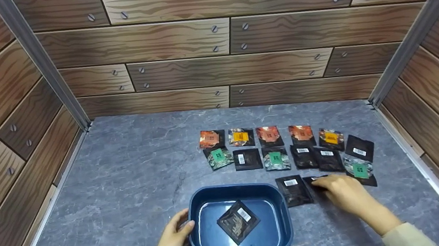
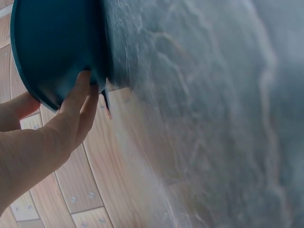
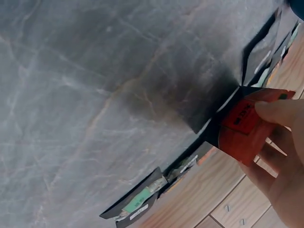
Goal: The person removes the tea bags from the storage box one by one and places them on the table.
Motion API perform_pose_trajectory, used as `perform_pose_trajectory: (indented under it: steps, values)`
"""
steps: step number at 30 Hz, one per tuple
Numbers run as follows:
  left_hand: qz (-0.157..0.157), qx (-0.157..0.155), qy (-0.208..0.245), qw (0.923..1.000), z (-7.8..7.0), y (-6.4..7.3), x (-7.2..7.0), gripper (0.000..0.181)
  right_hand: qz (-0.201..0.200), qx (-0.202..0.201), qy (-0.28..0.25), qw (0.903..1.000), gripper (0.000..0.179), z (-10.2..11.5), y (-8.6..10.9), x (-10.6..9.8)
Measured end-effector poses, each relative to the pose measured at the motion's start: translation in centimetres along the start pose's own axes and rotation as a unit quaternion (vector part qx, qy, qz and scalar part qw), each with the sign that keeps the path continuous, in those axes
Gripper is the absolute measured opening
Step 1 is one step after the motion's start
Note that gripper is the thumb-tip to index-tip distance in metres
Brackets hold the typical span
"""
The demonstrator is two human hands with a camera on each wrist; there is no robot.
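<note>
A blue rectangular bin [image 1: 269,225] stands at the front of the table, and one black sachet [image 1: 236,224] with a white barcode label lies inside it. My left hand [image 1: 169,237] grips the bin's left side, thumb at the rim and fingers against the outer wall [image 2: 52,52]. Right of the bin, my right hand [image 1: 343,192] pinches a sachet [image 3: 244,124] whose red face shows in the right wrist view; it is tilted up from the table. Another black sachet [image 1: 294,190] lies between the bin and that hand. Near its knuckles lies a green-labelled sachet [image 1: 359,170].
Behind the bin, several sachets lie in rough rows: red ones [image 1: 268,135], yellow-labelled ones [image 1: 241,136], green-labelled ones [image 1: 276,158] and dark barcode-side ones [image 1: 248,160]. Wood-patterned walls [image 1: 181,74] enclose the grey marbled table [image 1: 127,181] at the back and sides.
</note>
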State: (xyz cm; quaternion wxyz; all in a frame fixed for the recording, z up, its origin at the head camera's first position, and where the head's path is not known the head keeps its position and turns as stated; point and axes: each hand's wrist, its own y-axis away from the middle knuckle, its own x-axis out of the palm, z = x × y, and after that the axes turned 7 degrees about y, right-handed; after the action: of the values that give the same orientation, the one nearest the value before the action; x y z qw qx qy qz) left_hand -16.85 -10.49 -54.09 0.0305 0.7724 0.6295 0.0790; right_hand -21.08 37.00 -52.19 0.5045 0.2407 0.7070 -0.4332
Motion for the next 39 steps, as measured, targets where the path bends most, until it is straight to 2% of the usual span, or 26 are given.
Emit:
perform_pose_trajectory:
  steps: [8,17,24,30,34,39]
  values:
    - [0.001,0.007,-0.001,1.0,0.0,0.0,0.0,0.049,0.029,-0.028,-0.011,0.9991,0.042,0.1,0.7,0.8]
    - [0.006,0.008,0.009,0.9999,0.0,-0.1,0.0,0.05,0.044,-0.028,-0.015,0.9985,0.042,0.3,0.8,0.7]
    - [0.005,0.025,-0.012,0.9996,0.0,-0.1,-0.1,0.049,-0.004,-0.039,-0.002,0.9992,0.039,1.1,-0.1,-0.3]
    - [0.002,0.024,-0.011,0.9997,0.1,-0.1,0.0,0.049,-0.04,-0.06,0.004,0.9974,0.037,2.9,-1.9,-2.0]
    - [0.003,0.022,-0.007,0.9997,0.0,-0.1,0.0,0.049,-0.057,-0.095,0.001,0.9938,0.034,4.8,-3.4,-3.1]
    - [0.001,0.019,-0.005,0.9998,0.0,0.0,0.0,0.05,-0.074,-0.158,-0.004,0.9847,0.033,7.3,-5.1,-3.7]
